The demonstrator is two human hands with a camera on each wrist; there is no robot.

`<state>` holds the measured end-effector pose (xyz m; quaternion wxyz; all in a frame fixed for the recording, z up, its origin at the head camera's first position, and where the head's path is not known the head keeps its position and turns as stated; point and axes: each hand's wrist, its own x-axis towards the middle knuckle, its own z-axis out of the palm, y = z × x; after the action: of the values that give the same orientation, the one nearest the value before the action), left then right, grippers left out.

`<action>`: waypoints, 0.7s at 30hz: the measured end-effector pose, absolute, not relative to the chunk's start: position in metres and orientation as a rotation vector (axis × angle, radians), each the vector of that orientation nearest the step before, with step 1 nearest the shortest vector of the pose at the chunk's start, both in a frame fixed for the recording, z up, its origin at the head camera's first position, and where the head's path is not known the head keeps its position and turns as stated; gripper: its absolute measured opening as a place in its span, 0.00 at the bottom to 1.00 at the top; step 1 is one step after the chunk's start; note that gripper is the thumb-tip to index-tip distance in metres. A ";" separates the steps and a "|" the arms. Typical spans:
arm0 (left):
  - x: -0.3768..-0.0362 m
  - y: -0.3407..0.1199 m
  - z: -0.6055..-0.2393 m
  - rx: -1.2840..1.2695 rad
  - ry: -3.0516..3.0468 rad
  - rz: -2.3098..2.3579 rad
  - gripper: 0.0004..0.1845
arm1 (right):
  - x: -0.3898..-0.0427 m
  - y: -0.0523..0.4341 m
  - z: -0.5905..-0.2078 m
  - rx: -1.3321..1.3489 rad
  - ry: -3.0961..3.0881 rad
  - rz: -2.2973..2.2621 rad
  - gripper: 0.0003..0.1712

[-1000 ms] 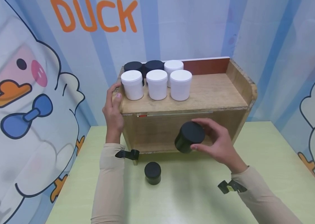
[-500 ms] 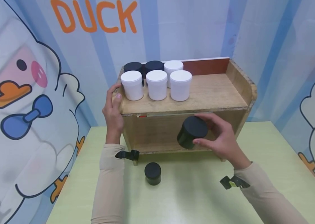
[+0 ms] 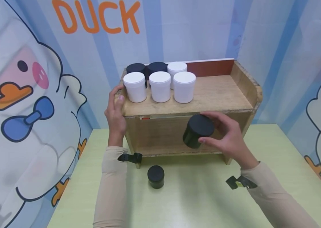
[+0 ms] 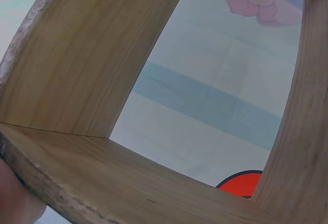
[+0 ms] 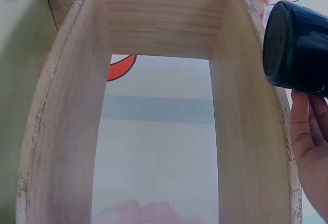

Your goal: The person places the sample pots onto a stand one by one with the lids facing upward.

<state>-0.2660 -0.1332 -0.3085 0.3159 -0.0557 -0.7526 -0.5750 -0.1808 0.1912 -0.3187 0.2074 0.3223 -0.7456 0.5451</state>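
My right hand (image 3: 230,136) holds a black lidded jar (image 3: 198,131) in the air before the shelf's front, thumb on the near side and fingers round the far side. In the right wrist view the jar (image 5: 300,47) shows its dark base, level with the shelf's upper board. My left hand (image 3: 115,115) grips the upper left side of the wooden shelf (image 3: 217,98), thumb on the front edge. On the shelf's top, three white jars (image 3: 160,87) form the front row. Behind them stand two black jars (image 3: 136,67) and another white jar (image 3: 177,67), partly hidden.
A second black jar (image 3: 156,176) stands on the pale green table (image 3: 177,202), before the shelf's left leg. The shelf's lower compartment (image 5: 159,19) has an open back. A raised side panel (image 3: 247,82) borders the top's right end. Printed curtains (image 3: 194,28) hang behind.
My right hand has lifted the black jar slightly higher and to the right, towards the shelf's top edge. The left hand stays on the shelf's side.
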 end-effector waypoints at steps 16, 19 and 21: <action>-0.266 -0.132 -0.308 -0.145 -2.004 -1.515 0.25 | -0.182 0.195 -0.306 0.811 -2.181 1.435 0.40; -0.266 -0.133 -0.308 -0.145 -2.002 -1.512 0.25 | -0.183 0.196 -0.304 0.787 -2.196 1.430 0.40; -0.267 -0.133 -0.309 -0.143 -2.002 -1.510 0.25 | -0.183 0.196 -0.302 0.774 -2.198 1.431 0.40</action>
<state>-0.2667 -0.1328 -0.3087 0.3099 -0.0543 -0.7578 -0.5716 -0.1834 0.1960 -0.3015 0.2022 0.2773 -0.7872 0.5124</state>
